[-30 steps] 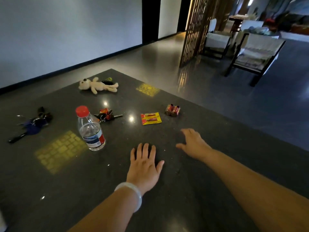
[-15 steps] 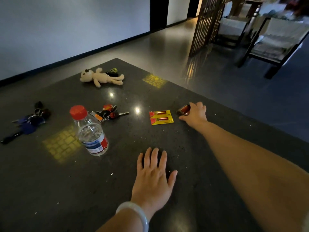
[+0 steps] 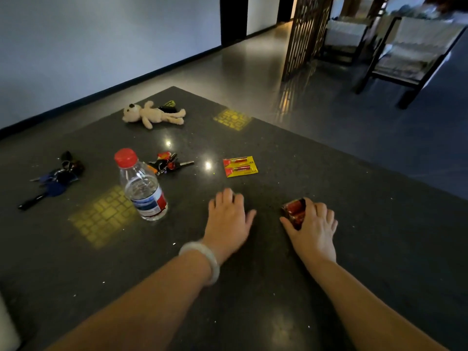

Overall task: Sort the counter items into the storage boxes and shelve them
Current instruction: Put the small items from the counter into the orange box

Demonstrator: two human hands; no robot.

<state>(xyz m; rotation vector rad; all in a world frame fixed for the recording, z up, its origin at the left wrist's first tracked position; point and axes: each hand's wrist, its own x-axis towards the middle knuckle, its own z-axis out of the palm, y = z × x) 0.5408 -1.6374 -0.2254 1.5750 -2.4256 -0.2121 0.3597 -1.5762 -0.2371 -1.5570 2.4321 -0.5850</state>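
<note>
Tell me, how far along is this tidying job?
Barely begun. Nothing looks sorted yet, and no storage box is in view. In hand: the right hand grips a red battery pack; the left hand rests on the counter. Left: the yellow AA battery card, water bottle, two key bunches and teddy bear.

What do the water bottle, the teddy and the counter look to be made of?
Water bottle: clear thin plastic, glossy, red ribbed cap. Teddy: cream plush fabric, fuzzy and limp. Counter: dark speckled polished stone, or a lookalike, mirroring the lights.
</note>
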